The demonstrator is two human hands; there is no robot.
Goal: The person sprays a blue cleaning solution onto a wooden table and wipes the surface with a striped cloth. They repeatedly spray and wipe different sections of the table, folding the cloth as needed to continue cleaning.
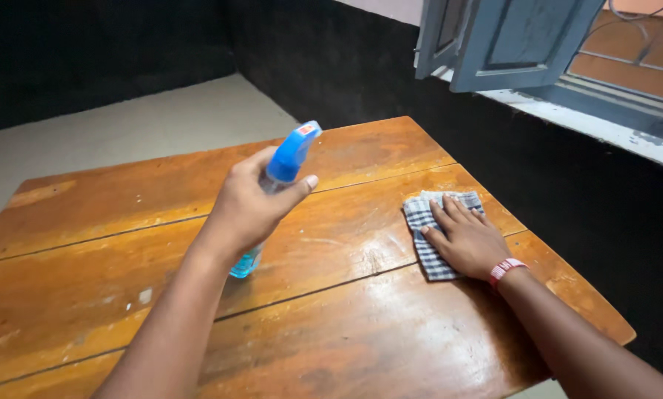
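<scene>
The wooden table (124,295) is filling most of the view, its orange-brown planks showing worn, glossy and scuffed patches.

The checked cloth (425,222) is lying flat on the table at about 3 o'clock from the view's centre, near the table's right edge. It is folded into a rough rectangle, grey and white in a small check. It is sitting directly under the right hand (466,240), with its edges showing beyond the fingertips at 12 o'clock and past the thumb side at 9 o'clock.

The spray bottle (287,164) is sitting in the left hand (249,208), just left of centre and raised above the planks. Its blue trigger head is projecting past the fingers toward 1 o'clock; the clear lower body, holding blue liquid, is emerging under the palm toward 6 o'clock.

The left hand is wrapping round the bottle's neck, fingers clenched about it, thumb pointing to 3 o'clock, forearm rising from 7 o'clock.

The right hand is pressing palm-down on the cloth, fingers extended, close together and released, pointing to 11 o'clock. A red-and-white wristband (507,270) is circling the wrist, the forearm entering from 5 o'clock.
</scene>
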